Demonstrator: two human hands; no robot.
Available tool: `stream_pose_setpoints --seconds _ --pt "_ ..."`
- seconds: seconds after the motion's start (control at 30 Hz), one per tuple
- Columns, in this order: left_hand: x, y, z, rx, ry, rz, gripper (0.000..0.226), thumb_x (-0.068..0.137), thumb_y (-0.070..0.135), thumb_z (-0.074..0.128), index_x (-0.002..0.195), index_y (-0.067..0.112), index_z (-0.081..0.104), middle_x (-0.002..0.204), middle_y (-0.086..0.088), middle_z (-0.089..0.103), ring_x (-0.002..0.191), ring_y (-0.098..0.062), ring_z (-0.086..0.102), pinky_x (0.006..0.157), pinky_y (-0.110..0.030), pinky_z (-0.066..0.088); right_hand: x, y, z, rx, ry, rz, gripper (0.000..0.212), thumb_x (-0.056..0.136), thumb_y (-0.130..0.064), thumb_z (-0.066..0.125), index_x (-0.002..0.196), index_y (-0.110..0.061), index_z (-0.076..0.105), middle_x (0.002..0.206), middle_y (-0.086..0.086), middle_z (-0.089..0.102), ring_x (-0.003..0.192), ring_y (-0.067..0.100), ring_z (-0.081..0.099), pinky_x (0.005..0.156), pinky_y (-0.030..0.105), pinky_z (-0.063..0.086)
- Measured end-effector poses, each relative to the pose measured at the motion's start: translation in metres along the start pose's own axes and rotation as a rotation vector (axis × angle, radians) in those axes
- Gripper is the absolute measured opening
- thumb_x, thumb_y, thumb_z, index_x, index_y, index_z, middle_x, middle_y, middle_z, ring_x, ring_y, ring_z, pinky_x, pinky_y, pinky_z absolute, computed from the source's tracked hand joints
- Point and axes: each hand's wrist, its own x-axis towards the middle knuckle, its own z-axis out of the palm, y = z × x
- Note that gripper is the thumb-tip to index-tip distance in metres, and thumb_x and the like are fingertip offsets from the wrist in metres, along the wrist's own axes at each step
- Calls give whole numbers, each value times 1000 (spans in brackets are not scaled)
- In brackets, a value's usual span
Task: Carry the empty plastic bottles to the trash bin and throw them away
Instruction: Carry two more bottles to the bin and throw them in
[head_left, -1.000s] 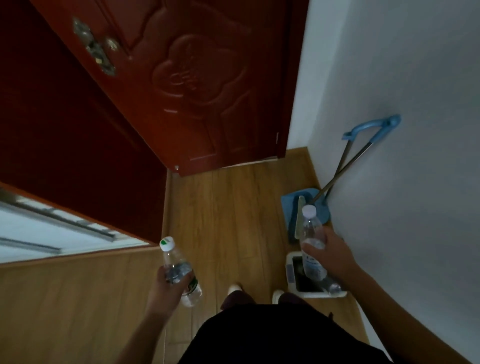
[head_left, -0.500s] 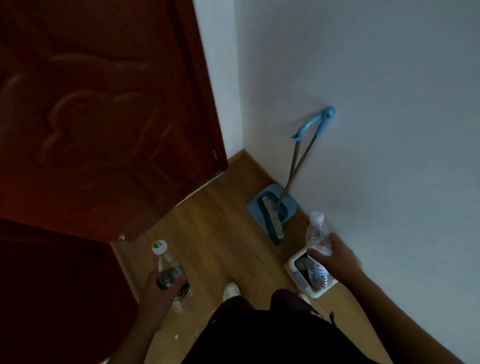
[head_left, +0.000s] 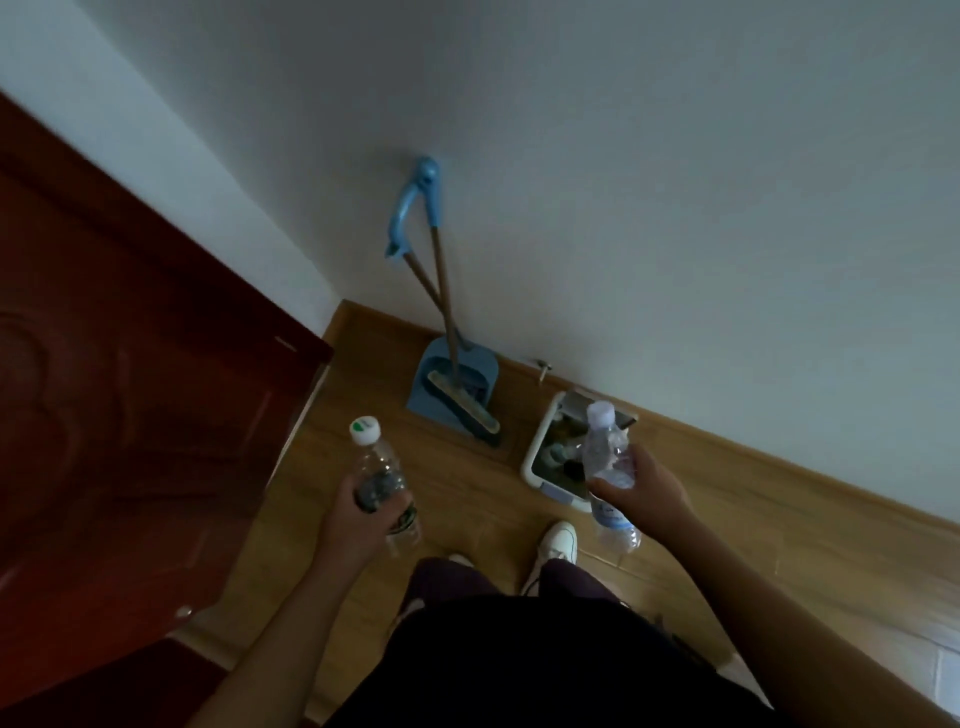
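My left hand (head_left: 358, 514) grips a clear plastic bottle with a green-marked white cap (head_left: 375, 467), held upright over the wooden floor. My right hand (head_left: 644, 486) grips a second clear bottle with a white cap (head_left: 605, 452), tilted slightly, its upper half over the near edge of the trash bin. The small white trash bin (head_left: 535, 452) stands on the floor against the wall, its top uncovered with some rubbish inside. The right bottle hides part of the bin's opening.
A blue dustpan and broom (head_left: 457, 389) lean against the white wall just left of the bin. A dark red door (head_left: 130, 405) stands at the left. My white shoe (head_left: 558, 543) is on the floor just in front of the bin.
The view has swung right, so the door slid left and the bin and wall came to the centre. My right hand with its bottle now hangs over the bin's near edge.
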Motion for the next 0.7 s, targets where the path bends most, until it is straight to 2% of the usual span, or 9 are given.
stream_pose_setpoints --seconds 0.1,0.23,0.4,0.53,0.63,0.7 --pt "19 24 26 78 -83 35 59 79 31 82 129 27 51 109 11 60 108 -18 59 88 -37 50 8 22 -3 40 -4 72 61 73 -45 78 122 -17 54 106 -3 62 91 17 59 72 31 44" --pt "40 45 57 187 -186 49 51 78 35 81 118 32 50 101 18 58 105 -18 61 88 -39 53 18 44 -1 98 4 191 63 71 -52 76 120 -18 55 109 0 66 92 18 62 73 32 47" --pt "76 45 87 335 -327 6 63 78 36 81 131 25 50 114 6 59 108 -18 60 87 -39 55 34 54 22 194 40 307 64 73 -51 76 123 -18 54 109 -5 63 92 13 60 69 29 45" --pt "123 37 106 448 -402 -3 64 79 35 80 134 24 49 113 7 56 102 -14 56 69 -25 49 57 58 60 299 44 366 60 75 -45 79 122 -18 53 104 -9 59 93 11 59 62 18 39" --pt "160 28 120 532 -452 15 65 80 36 79 136 24 48 115 7 55 107 -17 56 77 -32 49 78 64 94 368 81 382 63 74 -45 79 125 -18 52 106 -8 60 101 15 62 65 20 42" --pt "185 16 132 575 -483 26 63 81 32 78 136 25 48 107 14 52 107 -15 53 75 -30 47 95 71 114 414 122 424 66 72 -47 80 124 -19 52 106 -8 61 97 13 63 63 19 41"
